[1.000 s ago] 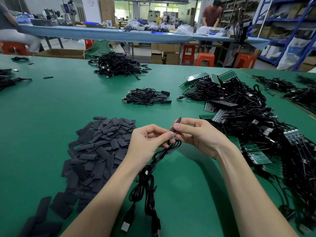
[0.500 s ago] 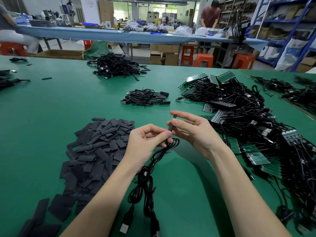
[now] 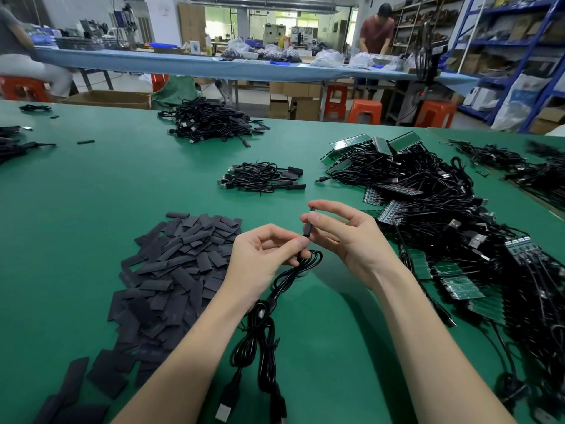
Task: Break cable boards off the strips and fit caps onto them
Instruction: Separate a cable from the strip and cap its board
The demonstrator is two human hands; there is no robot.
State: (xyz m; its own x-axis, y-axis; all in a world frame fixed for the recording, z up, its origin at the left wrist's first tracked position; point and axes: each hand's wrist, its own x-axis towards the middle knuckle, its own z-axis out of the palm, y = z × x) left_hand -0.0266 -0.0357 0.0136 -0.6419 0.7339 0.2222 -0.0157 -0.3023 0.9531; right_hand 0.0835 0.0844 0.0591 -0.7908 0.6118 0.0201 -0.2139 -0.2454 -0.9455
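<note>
My right hand (image 3: 345, 237) pinches a slim black cap (image 3: 308, 225) upright between thumb and forefinger, above the green table (image 3: 91, 191). Just below it, my left hand (image 3: 263, 258) pinches the cable's end at the cap's lower end. The black cable (image 3: 263, 325) hangs from there in loops down to its USB plug (image 3: 224, 411) near the bottom edge. The board inside the cap is hidden. A heap of flat black caps (image 3: 171, 270) lies left of my hands. Green board strips with attached cables (image 3: 458, 234) are piled on the right.
A small bundle of finished cables (image 3: 263, 179) lies beyond my hands, and a bigger cable heap (image 3: 211, 120) sits farther back. More cables line the far right edge (image 3: 519, 166). People work at a long blue table (image 3: 214, 65) behind, with orange stools beside it.
My right hand has turned the cap from tilted to nearly upright and lifted slightly. My left hand keeps its pinch on the cable end below.
</note>
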